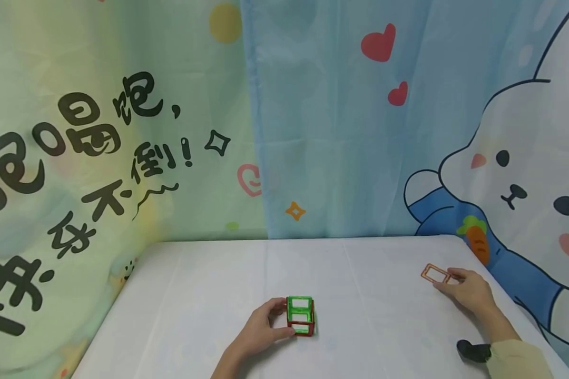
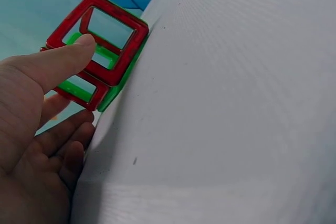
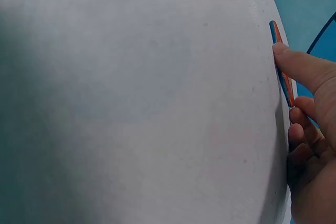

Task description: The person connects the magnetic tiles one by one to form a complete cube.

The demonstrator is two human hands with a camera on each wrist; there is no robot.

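Note:
Near the front middle of the table, my left hand [image 1: 261,329] holds a small boxy build of red and green magnetic tiles [image 1: 301,310] between thumb and fingers. In the left wrist view, the thumb lies across a red window frame of this build [image 2: 124,66], with green frames behind and beneath it. Over at the right side of the table, my right hand [image 1: 474,297] pinches a single orange rectangular magnetic tile [image 1: 425,271] by its near end. Seen edge-on in the right wrist view, that tile [image 3: 286,80] shows a blue side and an orange side.
A white cloth covers the table [image 1: 360,295]. Behind it hangs a printed curtain [image 1: 322,131] with a cartoon bear, hearts and lettering. A black strap-like piece [image 1: 473,351] sticks out by my right sleeve [image 1: 519,360].

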